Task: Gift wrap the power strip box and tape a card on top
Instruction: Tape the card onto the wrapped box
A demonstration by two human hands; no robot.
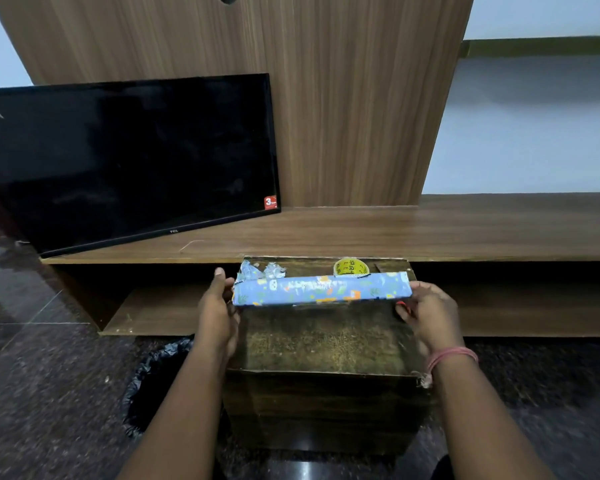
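Note:
The power strip box, wrapped in blue patterned gift paper, lies across the top of a dark wooden stool. My left hand holds its left end, thumb up beside the crumpled paper flap. My right hand grips its right end with curled fingers. A yellow roll of tape stands on the stool just behind the box. No card is in view.
A black TV leans on the low wooden shelf behind the stool. A black plastic bag lies on the dark stone floor to the stool's left. A wood panel stands against the wall.

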